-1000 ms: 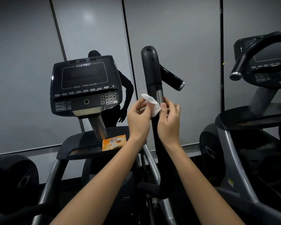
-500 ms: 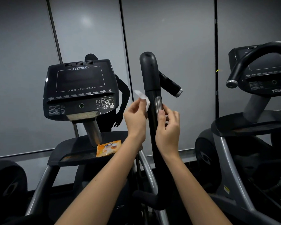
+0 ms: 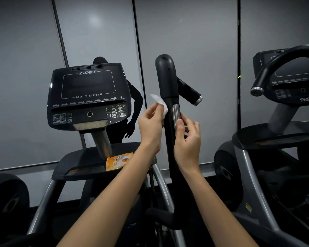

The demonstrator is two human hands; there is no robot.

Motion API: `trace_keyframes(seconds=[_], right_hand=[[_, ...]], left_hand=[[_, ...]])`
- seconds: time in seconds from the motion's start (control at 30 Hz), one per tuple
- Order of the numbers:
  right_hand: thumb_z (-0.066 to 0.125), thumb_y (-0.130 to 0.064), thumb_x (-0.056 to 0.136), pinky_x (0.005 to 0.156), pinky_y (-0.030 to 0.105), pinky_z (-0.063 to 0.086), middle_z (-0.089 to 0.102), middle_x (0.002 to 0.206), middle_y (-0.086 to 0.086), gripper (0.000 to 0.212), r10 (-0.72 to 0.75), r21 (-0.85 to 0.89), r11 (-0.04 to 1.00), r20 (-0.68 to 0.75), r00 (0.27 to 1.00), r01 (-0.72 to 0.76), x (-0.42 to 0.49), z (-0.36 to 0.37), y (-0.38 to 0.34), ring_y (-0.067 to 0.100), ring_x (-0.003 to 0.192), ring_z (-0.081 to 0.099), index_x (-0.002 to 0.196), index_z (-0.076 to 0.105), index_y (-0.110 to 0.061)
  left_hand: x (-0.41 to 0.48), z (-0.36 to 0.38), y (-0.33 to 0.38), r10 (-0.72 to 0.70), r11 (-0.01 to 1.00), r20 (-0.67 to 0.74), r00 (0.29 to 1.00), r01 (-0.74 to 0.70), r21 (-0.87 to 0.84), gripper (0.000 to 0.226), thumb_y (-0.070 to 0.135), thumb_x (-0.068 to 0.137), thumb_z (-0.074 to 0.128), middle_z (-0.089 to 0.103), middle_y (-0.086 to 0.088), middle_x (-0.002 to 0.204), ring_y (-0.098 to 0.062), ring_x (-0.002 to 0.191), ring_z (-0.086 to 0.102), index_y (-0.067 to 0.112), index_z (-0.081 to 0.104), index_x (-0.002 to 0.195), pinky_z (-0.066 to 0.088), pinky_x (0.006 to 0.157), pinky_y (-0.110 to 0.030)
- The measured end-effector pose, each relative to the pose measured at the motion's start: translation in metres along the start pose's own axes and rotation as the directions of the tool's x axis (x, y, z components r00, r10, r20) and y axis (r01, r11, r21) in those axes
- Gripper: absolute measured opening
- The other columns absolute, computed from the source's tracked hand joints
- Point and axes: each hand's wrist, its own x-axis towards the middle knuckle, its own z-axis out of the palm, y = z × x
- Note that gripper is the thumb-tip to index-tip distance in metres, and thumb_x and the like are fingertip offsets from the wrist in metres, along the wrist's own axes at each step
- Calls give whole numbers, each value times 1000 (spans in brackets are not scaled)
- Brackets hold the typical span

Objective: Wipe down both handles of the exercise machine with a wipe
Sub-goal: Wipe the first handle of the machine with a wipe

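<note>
Our left hand pinches the wipe against the upright handle, whose long axis rises between both hands; our right hand rests fingertips there, loosely curled.

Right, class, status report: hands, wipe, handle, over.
Left hand pinching small white wipe against upright black handle. Right hand fingers at handle's silver metal strip, holding nothing visible. Nothing blocking handle.
</note>
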Motion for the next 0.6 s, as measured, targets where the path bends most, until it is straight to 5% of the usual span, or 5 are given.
trace_keyframes(seconds=[0.3, 0.6], right_hand=[[46, -26, 95, 84, 20, 48, 49, 101, -14, 32, 41, 66, 997, 0, 999, -41, 1, -2, 0, 12, 93, 60, 123, 56, -15], [47, -27, 95, 82, 23, 49, 50, 98, -14, 31, 52, 87, 995, -8, 999, -51, 0, -2, -1, 15, 94, 60, 122, 57, -16]], left_hand=[[-17, -22, -25, -102, 995, 139, 985, 100, 25, 26, 17, 97, 44, 59, 3, 64, -2, 52, 56, 14, 61, 77, 45, 47, -14], [1, -10, -14, -18, 999, 113, 993, 22, -36, 13, 16, 96, 46, 62, -2, 91, -7, 72, 60, 12, 56, 103, 53, 63, -16]])
